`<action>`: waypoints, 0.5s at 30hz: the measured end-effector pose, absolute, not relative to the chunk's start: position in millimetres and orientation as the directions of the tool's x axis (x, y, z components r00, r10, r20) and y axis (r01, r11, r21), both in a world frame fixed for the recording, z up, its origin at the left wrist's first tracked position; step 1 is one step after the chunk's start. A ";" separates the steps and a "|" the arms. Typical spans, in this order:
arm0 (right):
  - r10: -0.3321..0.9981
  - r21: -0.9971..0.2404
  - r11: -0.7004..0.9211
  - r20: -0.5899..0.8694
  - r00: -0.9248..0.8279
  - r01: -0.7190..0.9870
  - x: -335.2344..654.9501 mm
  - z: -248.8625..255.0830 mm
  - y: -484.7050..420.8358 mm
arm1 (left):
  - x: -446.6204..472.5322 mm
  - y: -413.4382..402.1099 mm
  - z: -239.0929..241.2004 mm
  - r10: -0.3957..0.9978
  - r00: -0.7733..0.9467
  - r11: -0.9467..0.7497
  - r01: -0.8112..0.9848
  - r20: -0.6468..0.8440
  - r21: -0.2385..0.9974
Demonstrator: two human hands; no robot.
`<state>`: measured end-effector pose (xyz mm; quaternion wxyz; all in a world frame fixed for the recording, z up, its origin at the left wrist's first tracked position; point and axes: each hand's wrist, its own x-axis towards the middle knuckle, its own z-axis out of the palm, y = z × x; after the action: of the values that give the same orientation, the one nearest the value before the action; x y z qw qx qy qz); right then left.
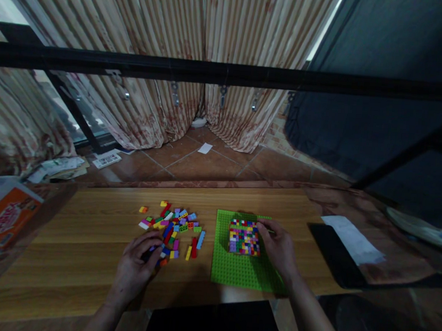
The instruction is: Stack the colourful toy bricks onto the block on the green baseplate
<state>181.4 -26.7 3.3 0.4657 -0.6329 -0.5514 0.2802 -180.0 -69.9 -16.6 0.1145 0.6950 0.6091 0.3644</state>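
Observation:
A green baseplate [237, 271] lies on the wooden table [89, 237], with a square patch of many-coloured small bricks [244, 237] built on its far part. My right hand [280, 249] rests on the plate at the patch's right edge, fingers curled and pinched against the bricks. A loose pile of coloured bricks [176, 225] lies to the left of the plate. My left hand [137, 266] sits at the pile's near edge, fingers bent over a dark brick; what it grips is mostly hidden.
An orange box [4, 219] stands at the table's left end. At the right lies a dark tablet [335, 257] with white paper [353, 239] on it. A black bar crosses the view above. Curtains and a tiled floor lie beyond the table.

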 end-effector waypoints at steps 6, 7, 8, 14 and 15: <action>0.971 -0.959 -0.014 0.055 0.233 0.284 173.9 -7.5 -19.5 | -180.8 -70.9 -16.9 0.936 0.001 -0.226 0.765 0.351 0.603; 0.969 -0.969 -0.026 0.036 0.244 0.244 173.1 -8.8 -19.1 | -180.7 -71.1 -16.2 0.937 0.000 -0.224 0.767 0.350 0.601; 0.967 -0.976 -0.034 0.022 0.253 0.214 172.5 -9.6 -18.9 | -180.4 -71.2 -15.5 0.937 -0.001 -0.222 0.769 0.349 0.599; 0.960 -0.975 -0.057 0.006 0.281 0.216 170.8 -6.4 -16.7 | -179.1 -70.3 -15.9 0.940 -0.007 -0.217 0.760 0.342 0.613; 0.960 -0.973 -0.050 0.015 0.278 0.227 170.6 -5.8 -16.6 | -179.3 -70.1 -16.9 0.940 -0.010 -0.216 0.757 0.342 0.617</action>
<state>170.6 -16.6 -5.8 0.4991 -0.6246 -0.4751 0.3675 -179.3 -70.1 -16.9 0.1272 0.6919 0.6130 0.3597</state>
